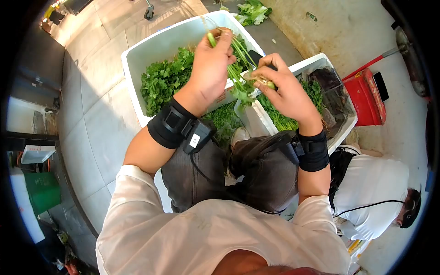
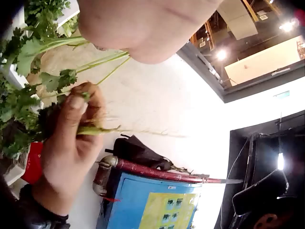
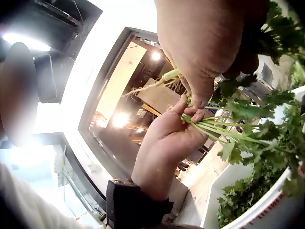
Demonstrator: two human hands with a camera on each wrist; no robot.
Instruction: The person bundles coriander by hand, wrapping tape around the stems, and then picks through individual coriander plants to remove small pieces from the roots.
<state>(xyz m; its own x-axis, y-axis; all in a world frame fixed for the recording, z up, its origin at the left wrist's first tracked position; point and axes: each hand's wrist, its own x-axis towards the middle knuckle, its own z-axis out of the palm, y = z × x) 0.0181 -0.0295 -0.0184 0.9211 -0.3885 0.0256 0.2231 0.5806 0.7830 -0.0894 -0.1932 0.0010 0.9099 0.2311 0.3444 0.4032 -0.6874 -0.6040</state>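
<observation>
In the head view my left hand [image 1: 208,66] is raised over a large white box [image 1: 160,42], pinching thin coriander stems [image 1: 234,71] near their root end. Close on its right, my right hand [image 1: 288,91] grips a rooted coriander stalk [image 1: 271,85] between thumb and fingers. The left wrist view shows the right hand [image 2: 71,143] around that stalk [image 2: 95,130], its long pale root sticking out. Green stems [image 3: 224,129] fan out from the left hand [image 3: 164,145] in the right wrist view, where the right hand [image 3: 205,43] partly covers the fingertips.
Leafy coriander [image 1: 169,75] fills part of the large box. A second white box [image 1: 316,62] on the right holds more greens and dark lining. Beyond it stand a red dustpan [image 1: 366,98] and a person in white [image 1: 373,188]. Loose leaves [image 1: 253,13] lie beyond the boxes.
</observation>
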